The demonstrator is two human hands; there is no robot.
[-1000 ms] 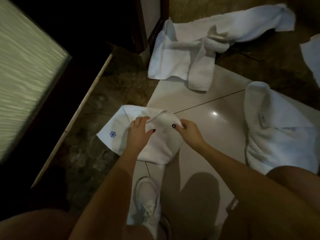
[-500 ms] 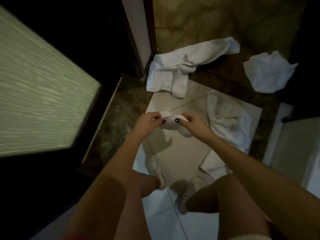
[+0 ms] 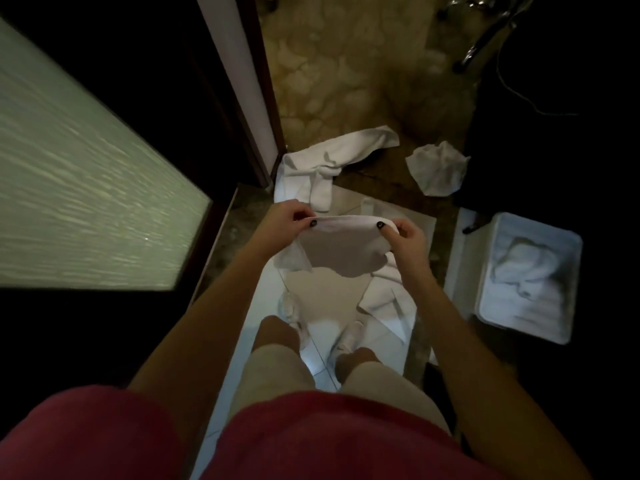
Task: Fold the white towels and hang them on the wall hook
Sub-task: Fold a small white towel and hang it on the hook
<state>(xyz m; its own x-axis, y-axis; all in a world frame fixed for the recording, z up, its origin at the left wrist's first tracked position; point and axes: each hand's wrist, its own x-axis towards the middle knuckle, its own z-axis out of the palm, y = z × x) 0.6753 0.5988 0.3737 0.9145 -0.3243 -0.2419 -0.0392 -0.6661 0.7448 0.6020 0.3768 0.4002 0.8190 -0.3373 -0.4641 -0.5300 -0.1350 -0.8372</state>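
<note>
left hand [image 3: 289,221] and right hand [image 3: 405,237] pinching white towel [image 3: 341,251]

No writing, label, brand or number can be read on the held white towel [image 3: 341,251] or elsewhere.

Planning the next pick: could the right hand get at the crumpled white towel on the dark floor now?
Probably not yet. The right hand and left hand both pinch the top edge of the held white towel. The crumpled white towel lies uncovered, but farther ahead and lower down.

Towel [image 3: 341,251] off floor, spread wider between raised hands [image 3: 287,220] [image 3: 407,237]; person upright.
</note>
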